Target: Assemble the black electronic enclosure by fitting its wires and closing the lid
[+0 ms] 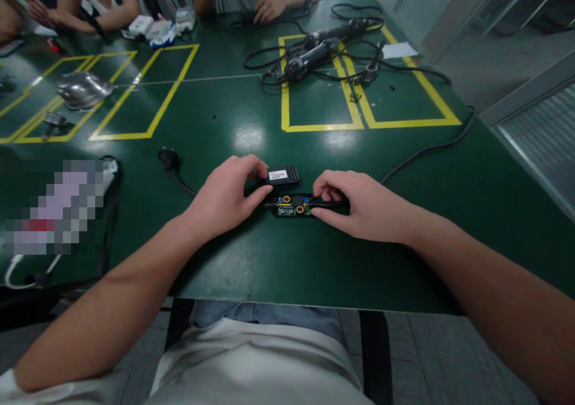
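Note:
An opened black adapter housing [294, 206] lies on the green table, its circuit board with copper coils and wires facing up. My right hand [354, 204] closes its thumb and fingers on the housing's right end, where a black cable enters. Just behind the housing, my left hand [233, 192] pinches the left end of a black cover [283, 176] with a white printed label. From under the left hand a cable runs to a black plug [169, 159]. Another black cable [422, 151] leads off to the right.
Two electric screwdrivers [312, 57] with tangled cords lie at the back right among yellow tape outlines. Metal parts [84, 89] sit at the back left. A blurred-out phone-like item [58, 207] is at left. Two people sit across the table [215, 267].

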`<state>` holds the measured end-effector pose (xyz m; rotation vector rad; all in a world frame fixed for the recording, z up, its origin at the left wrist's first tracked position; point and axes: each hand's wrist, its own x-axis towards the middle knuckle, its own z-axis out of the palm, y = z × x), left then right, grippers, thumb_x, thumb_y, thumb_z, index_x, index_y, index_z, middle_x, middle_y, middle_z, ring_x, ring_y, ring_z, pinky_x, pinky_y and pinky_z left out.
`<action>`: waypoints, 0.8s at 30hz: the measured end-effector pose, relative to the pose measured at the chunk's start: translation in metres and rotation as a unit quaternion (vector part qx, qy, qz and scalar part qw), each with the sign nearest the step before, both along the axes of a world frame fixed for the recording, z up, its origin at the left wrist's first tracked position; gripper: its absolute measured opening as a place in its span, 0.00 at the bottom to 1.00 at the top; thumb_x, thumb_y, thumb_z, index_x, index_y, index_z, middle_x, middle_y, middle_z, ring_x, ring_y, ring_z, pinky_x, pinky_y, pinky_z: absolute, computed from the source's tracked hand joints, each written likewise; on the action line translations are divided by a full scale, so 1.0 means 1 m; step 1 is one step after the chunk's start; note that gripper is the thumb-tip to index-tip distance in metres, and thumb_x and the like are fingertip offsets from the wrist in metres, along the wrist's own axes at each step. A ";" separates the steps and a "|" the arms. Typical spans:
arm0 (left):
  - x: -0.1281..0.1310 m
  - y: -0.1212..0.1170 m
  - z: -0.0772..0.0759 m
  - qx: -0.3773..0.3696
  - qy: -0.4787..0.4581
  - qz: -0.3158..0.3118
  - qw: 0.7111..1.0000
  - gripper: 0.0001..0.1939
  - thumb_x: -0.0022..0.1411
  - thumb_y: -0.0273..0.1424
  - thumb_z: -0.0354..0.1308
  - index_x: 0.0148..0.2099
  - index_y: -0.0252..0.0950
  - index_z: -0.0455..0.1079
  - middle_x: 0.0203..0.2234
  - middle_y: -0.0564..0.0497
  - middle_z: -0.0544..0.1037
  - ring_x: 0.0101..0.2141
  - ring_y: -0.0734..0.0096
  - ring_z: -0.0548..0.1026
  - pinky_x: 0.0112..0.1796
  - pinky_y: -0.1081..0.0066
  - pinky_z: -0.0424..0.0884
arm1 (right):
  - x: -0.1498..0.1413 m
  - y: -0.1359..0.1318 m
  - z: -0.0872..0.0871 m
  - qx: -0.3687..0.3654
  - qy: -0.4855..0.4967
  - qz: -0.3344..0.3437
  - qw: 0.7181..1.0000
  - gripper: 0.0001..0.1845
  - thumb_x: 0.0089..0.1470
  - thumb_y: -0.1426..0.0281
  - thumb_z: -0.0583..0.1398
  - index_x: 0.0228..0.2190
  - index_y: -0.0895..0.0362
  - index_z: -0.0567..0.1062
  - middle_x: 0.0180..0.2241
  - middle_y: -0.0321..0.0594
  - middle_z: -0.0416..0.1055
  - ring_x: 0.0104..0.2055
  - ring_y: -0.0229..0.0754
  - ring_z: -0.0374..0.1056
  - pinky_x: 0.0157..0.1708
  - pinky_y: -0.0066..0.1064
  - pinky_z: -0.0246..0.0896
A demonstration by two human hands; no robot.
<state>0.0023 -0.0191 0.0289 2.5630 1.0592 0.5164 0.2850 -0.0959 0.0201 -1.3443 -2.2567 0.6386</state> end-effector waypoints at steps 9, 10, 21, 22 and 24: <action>-0.004 -0.008 0.015 -0.027 0.034 -0.137 0.990 0.07 0.74 0.34 0.60 0.42 0.37 0.76 0.39 0.48 0.81 0.37 0.64 0.78 0.40 0.66 0.72 | -0.003 -0.001 0.002 0.013 0.010 -0.001 1.000 0.02 0.63 0.69 0.65 0.36 0.53 0.76 0.32 0.37 0.77 0.31 0.41 0.69 0.34 0.33 0.59; -0.004 -0.008 0.016 -0.036 0.045 -0.141 0.988 0.06 0.73 0.33 0.60 0.41 0.37 0.75 0.36 0.49 0.80 0.34 0.66 0.77 0.37 0.68 0.69 | -0.003 -0.001 0.002 0.015 0.010 -0.005 1.000 0.01 0.63 0.69 0.65 0.36 0.53 0.77 0.31 0.37 0.77 0.31 0.41 0.69 0.33 0.33 0.60; -0.004 -0.010 0.016 -0.039 0.020 -0.135 0.990 0.06 0.74 0.31 0.59 0.44 0.36 0.76 0.35 0.51 0.82 0.33 0.68 0.78 0.36 0.70 0.69 | -0.002 -0.003 0.002 0.024 0.043 -0.015 0.999 0.02 0.62 0.68 0.64 0.35 0.53 0.77 0.29 0.37 0.77 0.28 0.40 0.67 0.29 0.33 0.60; -0.004 -0.010 0.017 -0.038 0.013 -0.136 0.990 0.06 0.74 0.30 0.59 0.44 0.36 0.77 0.35 0.51 0.81 0.33 0.68 0.78 0.36 0.70 0.70 | -0.002 -0.004 0.003 0.020 0.050 -0.016 0.998 0.02 0.62 0.68 0.64 0.35 0.53 0.77 0.30 0.37 0.77 0.28 0.40 0.67 0.29 0.33 0.60; -0.005 -0.010 0.019 -0.038 0.003 -0.145 0.989 0.07 0.74 0.29 0.58 0.45 0.36 0.78 0.36 0.50 0.82 0.34 0.68 0.78 0.38 0.70 0.71 | 0.000 -0.004 0.005 0.011 0.057 -0.014 0.998 0.02 0.61 0.69 0.63 0.35 0.53 0.78 0.29 0.37 0.77 0.27 0.40 0.67 0.28 0.33 0.61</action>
